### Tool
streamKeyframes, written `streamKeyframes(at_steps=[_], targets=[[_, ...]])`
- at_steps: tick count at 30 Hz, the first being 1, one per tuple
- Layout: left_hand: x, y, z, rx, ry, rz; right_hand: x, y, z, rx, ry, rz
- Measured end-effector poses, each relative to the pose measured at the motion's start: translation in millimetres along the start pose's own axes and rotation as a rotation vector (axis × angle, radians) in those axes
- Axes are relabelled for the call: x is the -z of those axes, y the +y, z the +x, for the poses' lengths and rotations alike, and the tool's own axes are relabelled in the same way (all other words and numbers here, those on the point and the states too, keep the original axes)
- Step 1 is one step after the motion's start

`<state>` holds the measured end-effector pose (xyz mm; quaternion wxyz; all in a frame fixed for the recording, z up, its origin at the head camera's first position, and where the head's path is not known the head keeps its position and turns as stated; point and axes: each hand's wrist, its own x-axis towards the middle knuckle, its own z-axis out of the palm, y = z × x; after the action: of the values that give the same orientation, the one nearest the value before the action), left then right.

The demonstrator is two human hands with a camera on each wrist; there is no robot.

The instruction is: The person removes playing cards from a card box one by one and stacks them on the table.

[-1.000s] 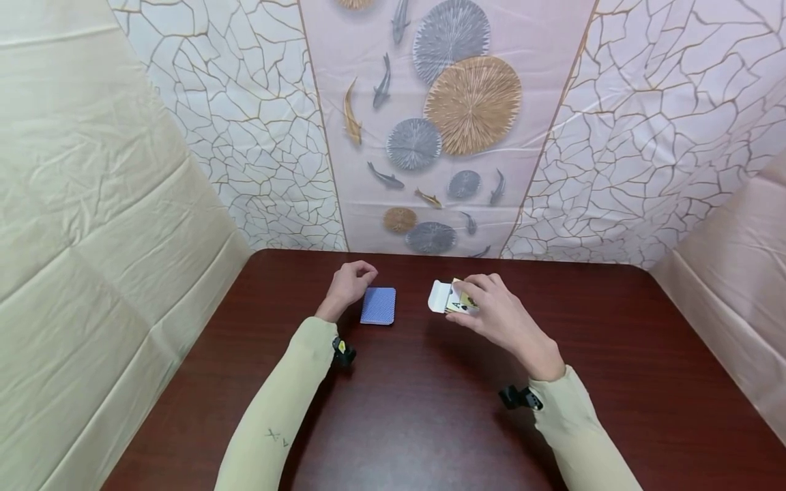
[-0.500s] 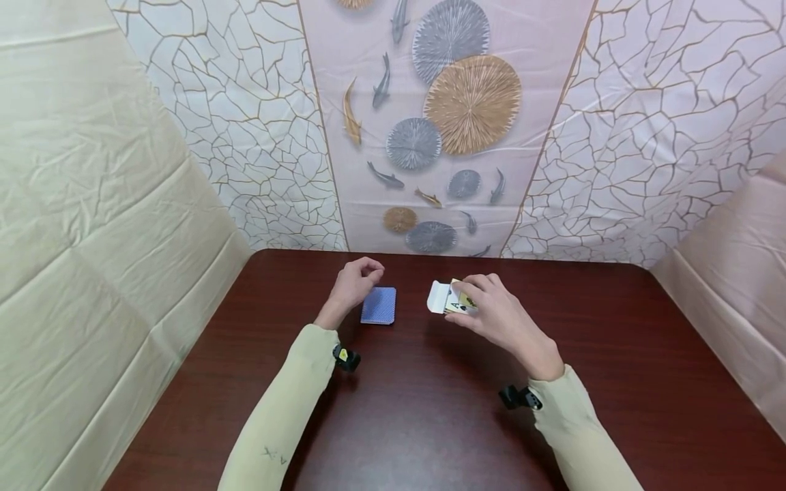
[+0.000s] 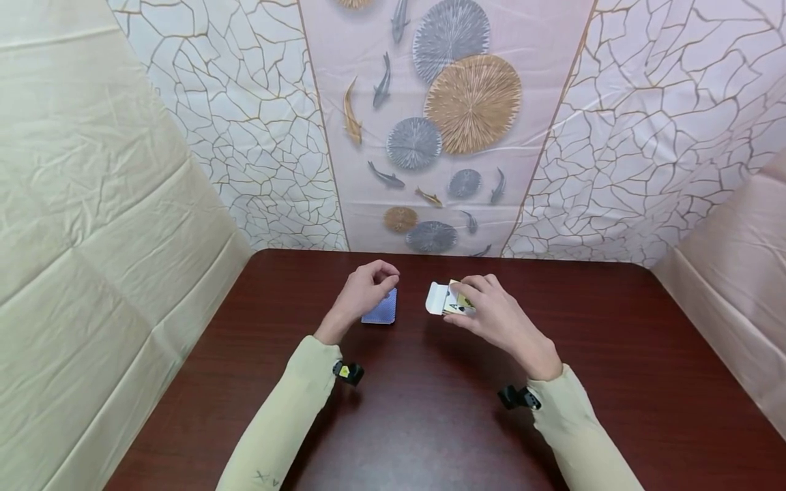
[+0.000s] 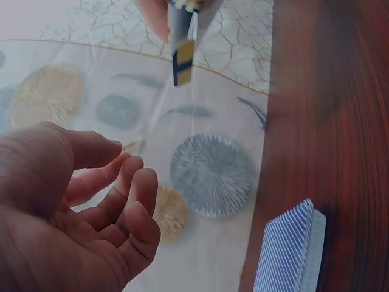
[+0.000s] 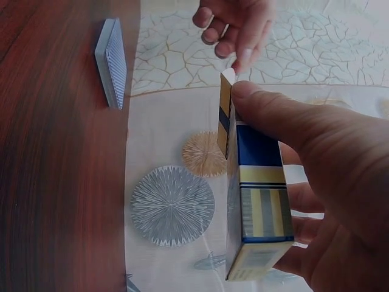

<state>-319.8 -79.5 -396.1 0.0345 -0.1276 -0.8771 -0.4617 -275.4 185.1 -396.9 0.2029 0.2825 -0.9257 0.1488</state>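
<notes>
My right hand (image 3: 500,317) grips a playing card box (image 5: 261,201) between thumb and fingers, above the tabletop. Its face shows a spade ace, and its white-lined end flap (image 3: 436,298) hangs open toward the left hand. My left hand (image 3: 366,290) hovers with loosely curled fingers and nothing between them. Thumb and index fingertips lie close together in the left wrist view. Below that hand, a blue-backed deck of cards (image 3: 381,314) lies squared up on the table, partly covered by the hand in the head view. A gap separates the left fingertips from the flap.
The dark reddish-brown table (image 3: 417,416) runs back to a patterned cloth backdrop (image 3: 414,143). Plain beige fabric (image 3: 123,239) rises along the left side, with more cloth at the right. Small black cameras (image 3: 350,373) sit on both wrists.
My left hand has moved rightward over the blue deck and closer to the card box. The box in the right hand has shifted only very slightly left; the deck stays put.
</notes>
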Motion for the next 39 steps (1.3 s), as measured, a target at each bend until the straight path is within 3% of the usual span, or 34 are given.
streamKeyframes(at_steps=[9,19,31,39], targets=[[-9.2,15.4,-10.2,-0.093,-0.045,-0.028,1.0,-1.2,-0.1,0.009,-0.014,-0.014],[-26.7,39.1,-19.9,-0.114,-0.133,-0.044,1.2,-2.8,-0.1,0.041,0.013,-0.031],[-48.2,36.1,-13.1,-0.048,-0.171,-0.024,-0.3,-3.1,-0.1,0.075,0.038,-0.022],[-54.2,36.3,-9.2,-0.051,-0.134,0.09,1.3,-5.4,0.5,0.069,0.013,-0.014]])
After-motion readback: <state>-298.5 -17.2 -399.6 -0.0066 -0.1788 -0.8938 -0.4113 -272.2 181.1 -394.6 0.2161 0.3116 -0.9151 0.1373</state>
